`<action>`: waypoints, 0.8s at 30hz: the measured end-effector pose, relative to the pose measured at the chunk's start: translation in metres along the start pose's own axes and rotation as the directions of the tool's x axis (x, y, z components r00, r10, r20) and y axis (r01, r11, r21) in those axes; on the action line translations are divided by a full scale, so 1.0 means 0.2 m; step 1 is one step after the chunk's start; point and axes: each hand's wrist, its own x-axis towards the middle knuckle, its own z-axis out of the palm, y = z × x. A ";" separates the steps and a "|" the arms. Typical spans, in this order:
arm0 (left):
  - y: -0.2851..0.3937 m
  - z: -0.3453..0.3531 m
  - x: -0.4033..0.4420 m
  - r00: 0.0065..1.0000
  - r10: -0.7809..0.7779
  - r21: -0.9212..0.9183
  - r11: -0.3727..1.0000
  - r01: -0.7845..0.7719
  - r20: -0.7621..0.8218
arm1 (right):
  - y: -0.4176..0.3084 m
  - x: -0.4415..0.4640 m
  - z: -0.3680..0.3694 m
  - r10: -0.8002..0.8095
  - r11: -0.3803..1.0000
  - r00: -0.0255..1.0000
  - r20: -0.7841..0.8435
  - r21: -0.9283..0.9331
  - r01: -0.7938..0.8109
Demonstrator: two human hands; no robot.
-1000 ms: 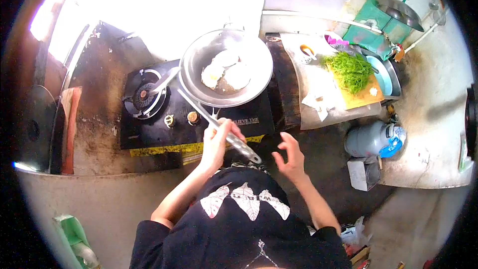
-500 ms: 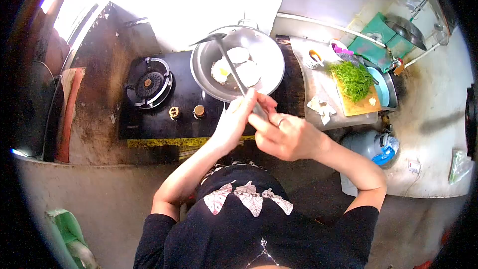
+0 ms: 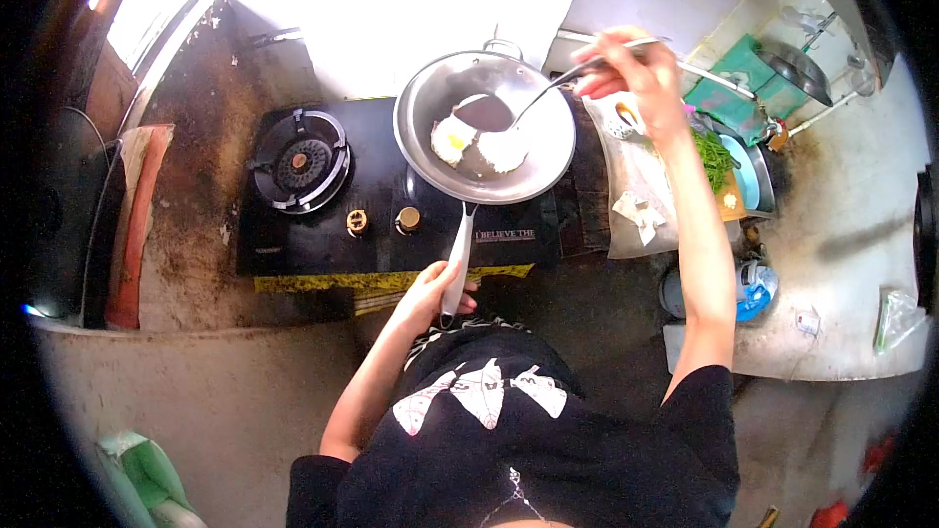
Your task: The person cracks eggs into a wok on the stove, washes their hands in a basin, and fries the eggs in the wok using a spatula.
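My left hand point(image 3: 436, 295) is wrapped round the light-coloured handle point(image 3: 458, 269) of a steel frying pan point(image 3: 416, 142). The pan rests on the right side of the black stove. Raised over the pan's right side, my right hand point(image 3: 631, 78) grips the metal handle of a spatula point(image 3: 555, 86). The shaft slants down to the left into the pan, its lower end at the eggs. One fried egg point(image 3: 453, 141) shows a yellow yolk; beside it lies a white fried egg point(image 3: 504, 151). Behind these, a white edge of egg shows around a greyish patch that I cannot make out clearly.
On the left of the black stove point(image 3: 372, 166) is a bare burner point(image 3: 299, 161), with two gold knobs nearby. To the right are a cutting board point(image 3: 732, 200) with chopped greens point(image 3: 712, 158), a sauce bowl point(image 3: 622, 119), and a crumpled paper point(image 3: 638, 215).
My left hand has moved from the spatula down to the pan handle. My right hand has risen up and right with the spatula, whose lower end has come down into the pan.
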 end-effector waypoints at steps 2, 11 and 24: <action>-0.07 -0.05 0.11 0.995 -0.083 -0.029 0.996 0.085 0.056 | 0.10 0.07 0.05 0.081 0.995 0.993 0.083 0.048 -0.085; -0.14 0.10 0.13 0.990 -0.143 -0.153 0.978 0.142 0.010 | 0.41 0.19 0.26 0.526 0.850 0.850 -0.039 0.000 -0.527; -0.12 0.11 0.13 0.986 -0.164 -0.158 0.974 0.166 0.027 | 0.51 0.26 0.42 0.526 0.850 0.848 -0.059 0.053 -0.524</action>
